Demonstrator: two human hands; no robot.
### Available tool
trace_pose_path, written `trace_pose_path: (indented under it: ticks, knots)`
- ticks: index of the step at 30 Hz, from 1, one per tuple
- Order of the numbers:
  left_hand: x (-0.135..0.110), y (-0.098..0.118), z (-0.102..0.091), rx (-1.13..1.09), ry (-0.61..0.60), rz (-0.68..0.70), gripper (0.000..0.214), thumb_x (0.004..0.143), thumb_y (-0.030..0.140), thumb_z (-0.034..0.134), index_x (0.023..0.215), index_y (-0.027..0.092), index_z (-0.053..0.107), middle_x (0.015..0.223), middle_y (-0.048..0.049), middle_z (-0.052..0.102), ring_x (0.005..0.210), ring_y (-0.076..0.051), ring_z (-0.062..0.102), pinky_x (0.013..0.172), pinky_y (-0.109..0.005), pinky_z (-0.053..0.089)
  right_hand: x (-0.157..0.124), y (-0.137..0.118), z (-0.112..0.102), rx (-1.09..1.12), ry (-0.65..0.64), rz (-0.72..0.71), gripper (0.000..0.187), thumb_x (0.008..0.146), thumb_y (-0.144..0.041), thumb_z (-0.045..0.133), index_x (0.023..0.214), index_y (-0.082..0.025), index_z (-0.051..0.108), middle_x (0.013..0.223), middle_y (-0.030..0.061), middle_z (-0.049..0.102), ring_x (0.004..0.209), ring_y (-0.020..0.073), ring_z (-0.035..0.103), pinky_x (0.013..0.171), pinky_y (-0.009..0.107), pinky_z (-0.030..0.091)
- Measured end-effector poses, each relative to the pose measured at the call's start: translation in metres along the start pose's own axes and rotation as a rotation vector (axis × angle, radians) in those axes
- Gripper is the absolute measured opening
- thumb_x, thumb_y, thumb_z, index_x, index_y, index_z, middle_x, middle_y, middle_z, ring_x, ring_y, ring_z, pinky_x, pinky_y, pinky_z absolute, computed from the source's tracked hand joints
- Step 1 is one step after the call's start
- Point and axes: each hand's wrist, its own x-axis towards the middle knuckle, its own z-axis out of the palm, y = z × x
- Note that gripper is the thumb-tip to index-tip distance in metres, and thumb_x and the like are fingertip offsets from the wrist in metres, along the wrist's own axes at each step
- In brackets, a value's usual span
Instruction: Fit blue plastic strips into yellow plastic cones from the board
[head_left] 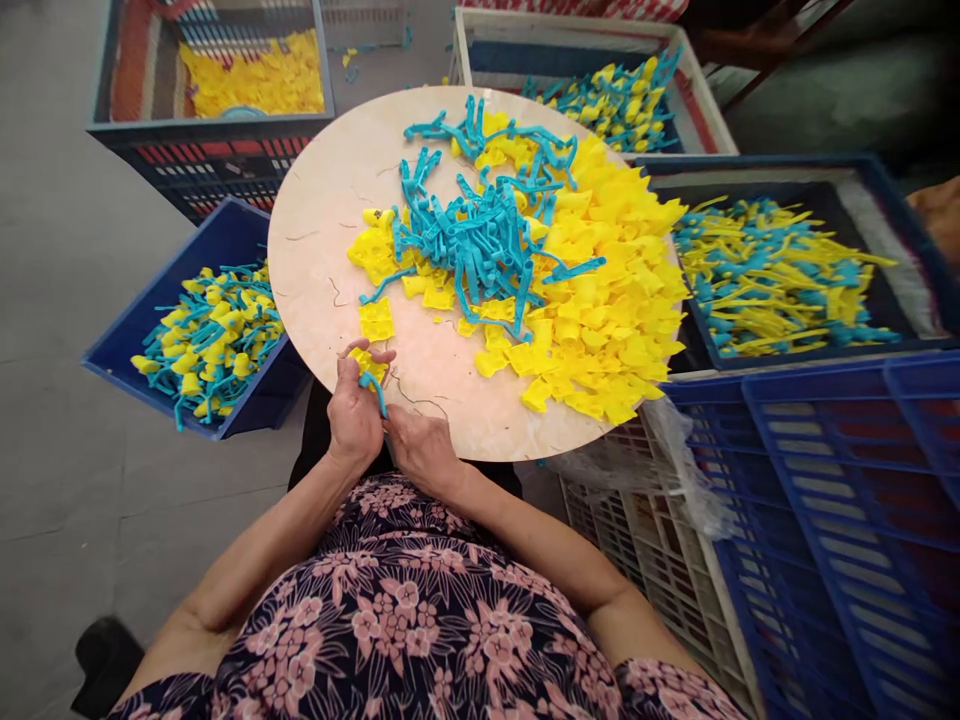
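At the near edge of the round table (315,200), my left hand (355,415) is closed on a small yellow plastic piece (367,362). A thin blue plastic strip (373,392) curves down from that piece toward my other hand. My right hand (421,447) is closed at the strip's lower end, its fingertips partly hidden. Just beyond my left hand lie loose yellow pieces (376,320). A tangled heap of blue strips (480,230) covers the table's middle, and a large pile of yellow pieces (615,290) spreads over its right side.
Left of the table, a blue bin (112,350) holds joined blue and yellow parts. A grey crate (210,128) with yellow pieces stands behind it. More filled trays (716,110) are at the back right, and blue crates (817,480) stand at the right.
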Motion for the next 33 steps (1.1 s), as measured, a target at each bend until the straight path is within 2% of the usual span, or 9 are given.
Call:
trace_pose_path:
  ticks: [4, 11, 14, 18, 22, 25, 27, 29, 33]
  knots:
    - [0.001, 0.002, -0.006, 0.003, -0.006, -0.084, 0.021, 0.088, 0.041, 0.059, 0.096, 0.021, 0.062, 0.082, -0.0006, 0.070, 0.097, -0.018, 0.068, 0.102, -0.036, 0.043, 0.000, -0.002, -0.005, 0.012, -0.094, -0.002, 0.027, 0.101, -0.025, 0.036, 0.104, -0.016, 0.061, 0.089, 0.0085, 0.075, 0.074, 0.0180, 0.066, 0.059, 0.028, 0.032]
    - [0.002, 0.011, -0.005, 0.015, -0.058, -0.107, 0.019, 0.091, 0.039, 0.056, 0.097, 0.022, 0.062, 0.097, -0.0050, 0.073, 0.106, -0.020, 0.066, 0.103, -0.040, 0.044, 0.000, -0.001, -0.022, -0.068, -0.116, 0.015, 0.032, 0.102, -0.027, 0.033, 0.117, -0.013, 0.058, 0.090, 0.0108, 0.075, 0.081, 0.0204, 0.069, 0.065, 0.027, 0.039]
    - [0.002, 0.011, 0.000, 0.040, -0.117, -0.115, 0.017, 0.088, 0.036, 0.061, 0.099, 0.022, 0.060, 0.102, -0.0066, 0.073, 0.111, -0.020, 0.065, 0.104, -0.041, 0.044, -0.002, 0.003, -0.034, -0.070, -0.140, -0.001, 0.037, 0.101, -0.025, 0.033, 0.130, -0.013, 0.051, 0.095, 0.0113, 0.075, 0.085, 0.0204, 0.069, 0.068, 0.027, 0.042]
    - [0.002, 0.003, 0.002, 0.139, -0.086, -0.093, 0.023, 0.085, 0.040, 0.066, 0.099, 0.022, 0.061, 0.094, -0.0055, 0.074, 0.102, -0.017, 0.068, 0.102, -0.037, 0.045, -0.006, 0.005, -0.043, -0.048, -0.136, 0.023, 0.044, 0.099, -0.023, 0.034, 0.141, -0.011, 0.041, 0.100, 0.0116, 0.074, 0.090, 0.0208, 0.069, 0.072, 0.028, 0.044]
    - [-0.001, 0.000, 0.004, 0.173, -0.116, -0.048, 0.030, 0.085, 0.046, 0.066, 0.101, 0.022, 0.060, 0.095, -0.0038, 0.074, 0.103, -0.017, 0.068, 0.103, -0.037, 0.044, -0.009, 0.000, -0.046, 0.004, -0.072, 0.078, 0.034, 0.099, -0.022, 0.036, 0.126, -0.014, 0.054, 0.104, 0.0104, 0.073, 0.093, 0.0195, 0.068, 0.075, 0.027, 0.043]
    - [-0.005, 0.005, 0.009, 0.161, -0.162, 0.009, 0.030, 0.085, 0.047, 0.067, 0.103, 0.024, 0.059, 0.092, -0.0016, 0.073, 0.101, -0.018, 0.069, 0.103, -0.040, 0.045, -0.008, -0.005, -0.046, 0.042, 0.013, 0.112, 0.038, 0.102, -0.034, 0.036, 0.131, -0.016, 0.051, 0.104, 0.0091, 0.074, 0.088, 0.0183, 0.068, 0.071, 0.026, 0.041]
    - [-0.008, 0.010, 0.013, 0.159, -0.187, 0.046, 0.030, 0.084, 0.047, 0.068, 0.102, 0.025, 0.060, 0.089, 0.0000, 0.071, 0.097, -0.018, 0.069, 0.103, -0.041, 0.046, -0.007, -0.006, -0.045, 0.057, 0.059, 0.095, 0.038, 0.103, -0.036, 0.035, 0.130, -0.016, 0.052, 0.099, 0.0079, 0.075, 0.083, 0.0175, 0.068, 0.068, 0.025, 0.039]
    - [-0.012, 0.013, 0.016, 0.157, -0.210, 0.065, 0.029, 0.083, 0.047, 0.069, 0.101, 0.025, 0.061, 0.087, 0.0006, 0.069, 0.096, -0.018, 0.069, 0.103, -0.041, 0.046, -0.007, -0.007, -0.041, 0.070, 0.110, 0.061, 0.034, 0.103, -0.031, 0.033, 0.119, -0.015, 0.059, 0.093, 0.0075, 0.075, 0.080, 0.0168, 0.068, 0.067, 0.025, 0.038]
    - [-0.016, 0.013, 0.018, 0.103, -0.208, 0.051, 0.030, 0.085, 0.050, 0.065, 0.101, 0.025, 0.062, 0.087, 0.0004, 0.065, 0.096, -0.017, 0.066, 0.106, -0.040, 0.044, -0.006, -0.007, -0.034, 0.073, 0.212, 0.047, 0.035, 0.103, -0.029, 0.031, 0.108, -0.013, 0.061, 0.086, 0.0080, 0.074, 0.072, 0.0158, 0.065, 0.063, 0.026, 0.035]
